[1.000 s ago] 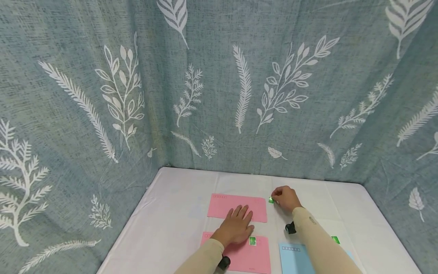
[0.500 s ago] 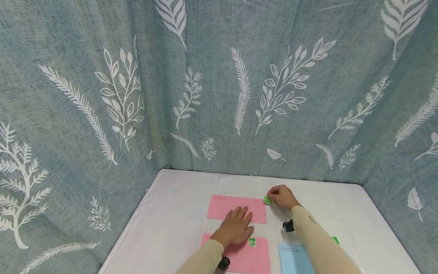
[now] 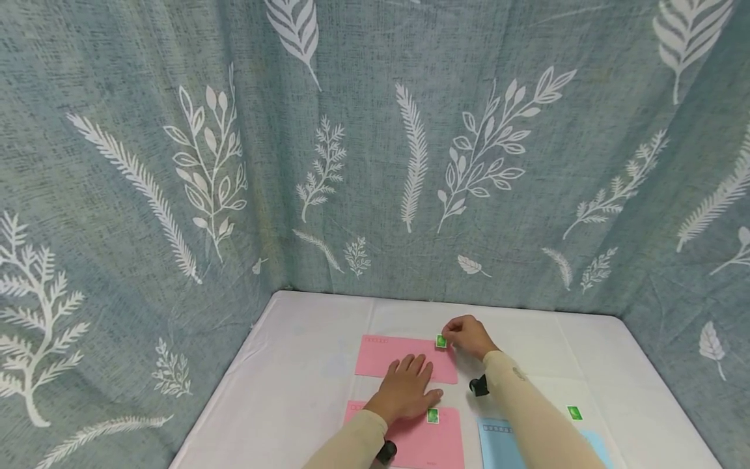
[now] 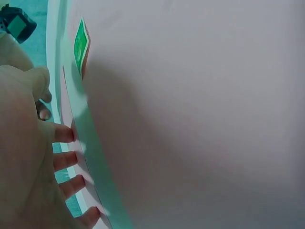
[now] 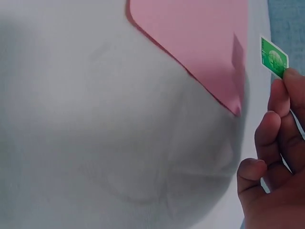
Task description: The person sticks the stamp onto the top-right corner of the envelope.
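Between thumb and fingertips my right hand (image 3: 469, 337) pinches a small green stamp (image 3: 441, 341) with a white border. In the head view it overlaps the upper right corner of the far pink envelope (image 3: 375, 358); the right wrist view shows the stamp (image 5: 274, 57) held up beyond the pink envelope (image 5: 200, 38). My left hand (image 3: 404, 391) lies with spread fingers, fingertips on the far envelope's lower edge. Under its wrist is the near pink envelope (image 3: 442, 446), which carries a green stamp (image 3: 433, 415) near its upper right corner.
A light blue envelope (image 3: 498, 449) lies at the front right, partly behind my right sleeve (image 3: 539, 417). Another green stamp (image 3: 575, 413) shows near its upper right. White cloth covers the table (image 3: 263, 391); a leaf-patterned curtain (image 3: 375, 163) stands behind it.
My right hand has carried the stamp left, from beside the far envelope to over its upper right corner. The left hand has stayed put, its thumb spreading slightly outward.
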Demonstrator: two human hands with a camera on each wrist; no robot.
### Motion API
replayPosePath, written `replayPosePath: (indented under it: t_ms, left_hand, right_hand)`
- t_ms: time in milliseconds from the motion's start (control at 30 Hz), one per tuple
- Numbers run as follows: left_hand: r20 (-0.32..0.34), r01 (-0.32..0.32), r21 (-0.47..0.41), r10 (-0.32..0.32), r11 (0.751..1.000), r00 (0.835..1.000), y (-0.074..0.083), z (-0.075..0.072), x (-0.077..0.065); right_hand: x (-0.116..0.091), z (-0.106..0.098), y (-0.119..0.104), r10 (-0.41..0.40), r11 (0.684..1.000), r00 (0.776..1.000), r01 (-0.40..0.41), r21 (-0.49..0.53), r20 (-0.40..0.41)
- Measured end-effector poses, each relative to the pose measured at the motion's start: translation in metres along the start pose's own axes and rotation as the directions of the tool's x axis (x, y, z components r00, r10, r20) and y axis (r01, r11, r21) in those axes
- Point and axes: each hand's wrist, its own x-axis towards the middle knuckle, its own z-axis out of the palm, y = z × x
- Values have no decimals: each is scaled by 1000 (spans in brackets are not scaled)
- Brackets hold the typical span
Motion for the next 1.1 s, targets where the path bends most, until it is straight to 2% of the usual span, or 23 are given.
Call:
replayPosePath:
  t_ms: [200,333,500,800,1100]
  left_hand:
    - [-21,-11,39,12,999,1000,4,-1,2]
    - [-9,-24,54,25,998,1000,4,0,4]
    - [35,-24,28,23,999,999,4,-4,3]
    - [55,-12,-38,14,999,998,6,-13,3]
    - [67,-9,-31,11,999,998,7,-19,4]
  right_hand:
    - [-2,5,-7,16,1000,1000,-17,16,18]
    - [-1,9,-8,8,1000,1000,-8,19,23]
    - [4,17,-3,-4,1000,1000,4,2,13]
    - [3,24,-3,-19,1000,1000,19,-1,0]
    - [9,31,5,-65,997,998,65,-49,-5]
